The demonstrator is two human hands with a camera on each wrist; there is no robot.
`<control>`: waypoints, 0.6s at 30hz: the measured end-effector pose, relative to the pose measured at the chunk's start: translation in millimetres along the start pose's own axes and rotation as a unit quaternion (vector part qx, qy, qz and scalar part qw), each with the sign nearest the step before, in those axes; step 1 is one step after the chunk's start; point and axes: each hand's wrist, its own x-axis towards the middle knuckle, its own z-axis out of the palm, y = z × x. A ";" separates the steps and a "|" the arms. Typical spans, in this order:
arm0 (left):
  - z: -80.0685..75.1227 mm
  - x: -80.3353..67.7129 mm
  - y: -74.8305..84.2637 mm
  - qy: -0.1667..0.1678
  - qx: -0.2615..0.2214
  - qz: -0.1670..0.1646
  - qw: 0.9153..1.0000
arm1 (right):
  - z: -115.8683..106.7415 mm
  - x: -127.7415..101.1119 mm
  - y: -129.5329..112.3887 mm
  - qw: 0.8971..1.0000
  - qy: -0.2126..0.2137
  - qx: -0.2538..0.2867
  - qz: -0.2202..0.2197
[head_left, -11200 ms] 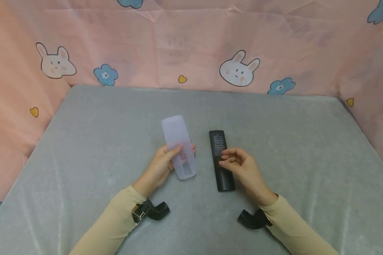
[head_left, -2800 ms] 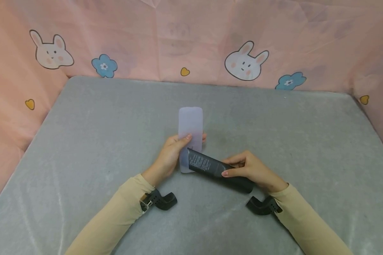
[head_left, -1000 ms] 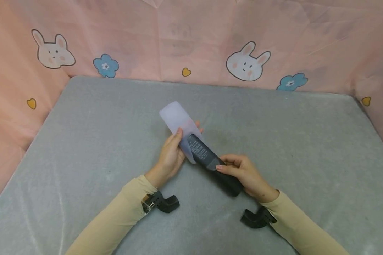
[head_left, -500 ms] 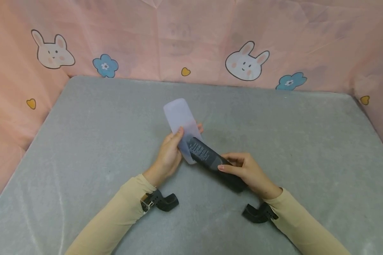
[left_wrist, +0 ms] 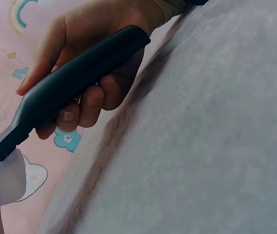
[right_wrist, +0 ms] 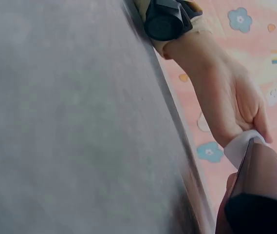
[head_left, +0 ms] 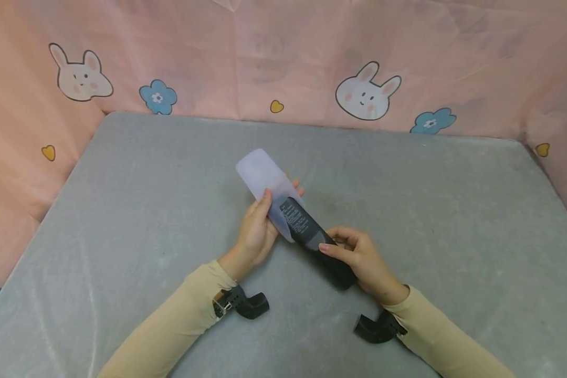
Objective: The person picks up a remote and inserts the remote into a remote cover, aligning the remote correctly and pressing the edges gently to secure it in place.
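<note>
A pale purple translucent silicone remote cover slants up and left in the head view. My left hand grips it, thumb on top and fingers underneath. One end of a black remote control, with small white print on its back, sits in the cover's opening. My right hand pinches the remote between thumb and fingers near its middle. From the left wrist view, the remote tilts down into the cover's pale edge. In the right wrist view, the remote points at the white-looking cover.
A grey cloth-covered table lies under both hands. Behind it hangs a pink curtain printed with rabbits, flowers and hearts. Black cameras are strapped on the left wrist and right wrist.
Earlier the remote lay on the table beside the cover; now the right hand holds it up with one end in the cover. Over the last second, cover and remote have swung slightly and come more into line.
</note>
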 end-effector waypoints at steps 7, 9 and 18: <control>1.1 -0.2 -2.2 -0.003 0.009 -0.001 1.000 | 2.7 -0.5 0.0 1.000 -0.005 0.008 0.010; 1.3 -0.2 -3.1 -0.003 0.016 -0.001 1.000 | 2.6 -0.5 0.2 1.000 -0.006 0.011 0.011; 2.0 -0.1 -4.5 -0.014 0.019 0.001 1.000 | 2.0 1.2 3.5 1.000 -0.012 0.013 0.008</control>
